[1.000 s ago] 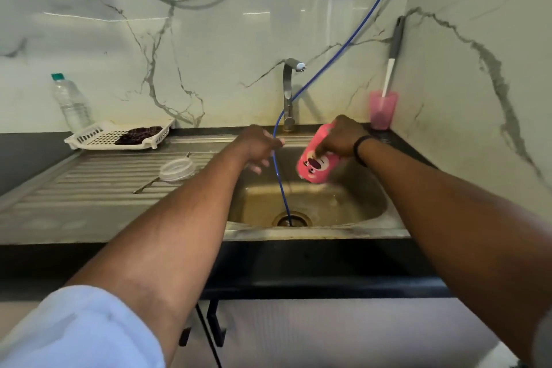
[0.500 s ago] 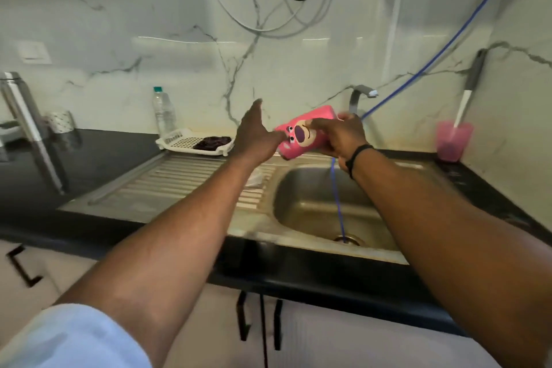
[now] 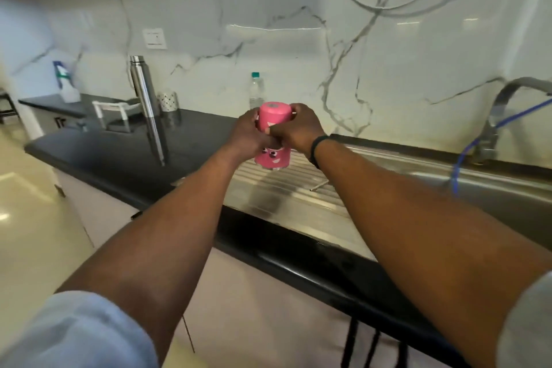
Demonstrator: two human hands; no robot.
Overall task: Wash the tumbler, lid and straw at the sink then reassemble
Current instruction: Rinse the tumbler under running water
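Both hands grasp the pink cylindrical tumbler with a cartoon face (image 3: 272,134), held upside down in the air above the ribbed steel drainboard (image 3: 286,188) of the sink. The left hand (image 3: 249,137) wraps its curled fingers round the tumbler's left side, and the right hand (image 3: 298,130), with a black band on its wrist, curls round the right side, its thumb across the front. The tumbler's flat base faces up and its open end points down, clear of the drainboard. To the left, a tall steel bottle (image 3: 146,101) stands on the black counter (image 3: 125,155). A clear plastic bottle with a green cap (image 3: 255,89) stands by the marble wall behind the hands. The grey tap (image 3: 504,104) sits at the right edge.
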